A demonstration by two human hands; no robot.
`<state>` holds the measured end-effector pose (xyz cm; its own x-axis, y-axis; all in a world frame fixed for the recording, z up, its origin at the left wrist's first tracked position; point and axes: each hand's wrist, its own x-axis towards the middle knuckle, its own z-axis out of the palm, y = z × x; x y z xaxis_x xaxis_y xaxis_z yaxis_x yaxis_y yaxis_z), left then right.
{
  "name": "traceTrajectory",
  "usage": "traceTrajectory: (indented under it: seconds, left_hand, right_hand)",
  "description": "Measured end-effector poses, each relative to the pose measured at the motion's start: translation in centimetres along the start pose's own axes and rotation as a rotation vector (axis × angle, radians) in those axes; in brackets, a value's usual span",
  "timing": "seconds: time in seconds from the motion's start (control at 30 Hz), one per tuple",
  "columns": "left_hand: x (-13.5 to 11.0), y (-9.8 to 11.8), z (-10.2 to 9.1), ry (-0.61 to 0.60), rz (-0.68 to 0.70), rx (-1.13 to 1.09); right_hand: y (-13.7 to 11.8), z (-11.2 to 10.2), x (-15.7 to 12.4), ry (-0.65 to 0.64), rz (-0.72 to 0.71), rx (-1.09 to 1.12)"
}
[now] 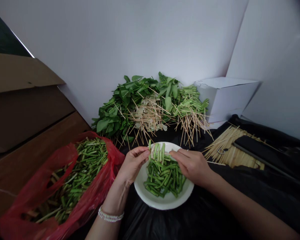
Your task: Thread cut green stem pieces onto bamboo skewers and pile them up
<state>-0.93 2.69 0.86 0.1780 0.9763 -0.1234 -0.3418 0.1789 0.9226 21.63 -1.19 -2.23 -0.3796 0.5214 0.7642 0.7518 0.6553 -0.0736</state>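
Note:
Over a white bowl (162, 204) of cut green beans (165, 180), both hands work close together. My left hand (135, 161) pinches an upright piece of green bean (149, 145) between thumb and fingertips. Closed around a wooden skewer (216, 163), my right hand (192, 165) keeps it roughly level, its blunt end sticking out to the right. Several bean pieces (158, 152) stand side by side on the skewer, between the two hands. The skewer's tip is hidden at the left fingers.
To the left lies a red plastic bag (115, 155) of cut green stems. Skewered leafy greens (107, 123) and skewered stems (190, 96) are piled behind the bowl. Loose skewers (222, 143) and a dark phone-like object (252, 151) lie right, near a white box (227, 96).

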Motion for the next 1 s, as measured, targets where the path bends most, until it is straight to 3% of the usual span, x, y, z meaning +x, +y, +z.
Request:
traceTrajectory:
  seconds: [0.23, 0.47, 0.67, 0.77, 0.87, 1.0]
  left_hand:
    - [-0.2, -0.2, 0.3, -0.04, 0.047, 0.02]
    - [0.6, 0.5, -0.6, 0.162, 0.213, -0.092]
    - [1.2, 1.1, -1.5, 0.269, 0.313, -0.133]
    - [1.2, 1.0, -1.3, 0.281, 0.31, -0.133]
    - [1.0, 0.7, -0.7, 0.238, 0.282, -0.107]
    - [0.6, 0.3, -0.2, 0.152, 0.223, 0.022]
  right_hand:
    - [-0.1, 0.1, 0.0, -0.013, 0.002, -0.016]
    - [0.9, 0.0, 0.1, -0.061, 0.051, -0.121]
    - [2.6, -2.8, 1.2, -0.238, 0.132, -0.378]
    - [3.3, -4.2, 1.4, -0.332, 0.212, -0.398]
    - [4.6, -4.8, 1.1, -0.257, 0.338, -0.257]
    - [6.9, -4.2, 0.4, 0.013, 0.62, 0.128]
